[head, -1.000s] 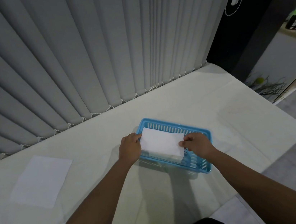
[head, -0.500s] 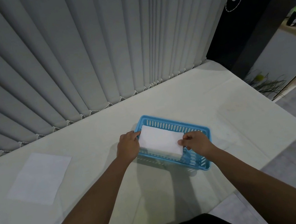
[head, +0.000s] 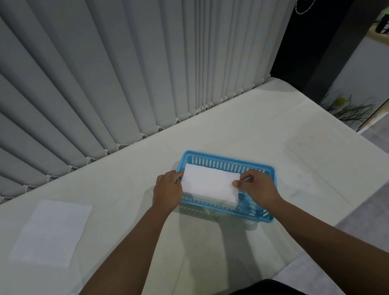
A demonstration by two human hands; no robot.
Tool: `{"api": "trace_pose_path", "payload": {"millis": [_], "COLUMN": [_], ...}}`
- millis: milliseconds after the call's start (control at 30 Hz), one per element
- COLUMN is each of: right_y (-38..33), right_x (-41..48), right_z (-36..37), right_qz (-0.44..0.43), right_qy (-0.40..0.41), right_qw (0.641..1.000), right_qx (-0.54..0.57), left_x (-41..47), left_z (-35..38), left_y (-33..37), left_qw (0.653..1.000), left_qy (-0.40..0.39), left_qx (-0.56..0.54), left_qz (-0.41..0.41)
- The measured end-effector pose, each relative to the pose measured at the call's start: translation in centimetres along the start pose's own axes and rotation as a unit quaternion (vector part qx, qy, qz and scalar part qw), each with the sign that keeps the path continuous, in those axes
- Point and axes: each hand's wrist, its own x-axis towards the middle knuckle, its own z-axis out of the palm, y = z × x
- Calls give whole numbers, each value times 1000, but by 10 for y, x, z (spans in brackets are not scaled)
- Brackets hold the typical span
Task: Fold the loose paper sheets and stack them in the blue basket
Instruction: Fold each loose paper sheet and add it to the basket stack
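A blue slotted basket (head: 217, 161) stands on the white table, right of centre. A folded white paper (head: 209, 183) lies in the basket's left part, its near edge over more white paper below. My left hand (head: 168, 191) grips the paper's left end at the basket's left rim. My right hand (head: 258, 187) pinches the paper's right end between thumb and fingers. A loose flat paper sheet (head: 51, 231) lies on the table far to the left.
Grey vertical blinds (head: 104, 72) hang along the table's far edge. The table (head: 313, 156) ends at the right, with floor beyond. A dark wall and a plant (head: 346, 108) stand at the far right.
Both hands have sunk slightly with the folded paper, which now sits lower in the basket. The view has shifted a little.
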Motion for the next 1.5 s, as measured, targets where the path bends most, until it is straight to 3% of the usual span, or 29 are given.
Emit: {"api": "trace_pose_path", "payload": {"millis": [67,133,200,267,500,967,1200,1367,1500], "right_y": [3,6,10,11,14,13,22,30,34], "right_x": [-6,-13,-19,-21,-22,-24,-22,-21,-27], "right_z": [2,5,11,17,24,27,35,37,22], "right_qz": [-20,-92,-178,-209,-235,-235,-231,-214,-182], "right_qy": [49,72,43,-7,-69,-62,-68,-67,-17], "right_qw": [998,986,949,916,866,862,858,871,913], "right_qx": [-24,-117,-256,-344,-436,-445,-453,-437,-364], "left_x": [-1,-3,-5,-8,-8,-11,-16,-13,-16], "left_z": [0,0,2,3,8,13,18,18,10], "left_y": [0,1,3,7,5,6,1,-4,-3], "left_qw": [1000,1000,1000,1000,999,999,978,969,985], "left_qy": [6,10,10,9,-5,27,-19,-33,11], "left_qx": [-6,-16,-17,-12,54,24,196,234,151], "left_qz": [4,-1,-3,-5,-3,3,61,67,85]}}
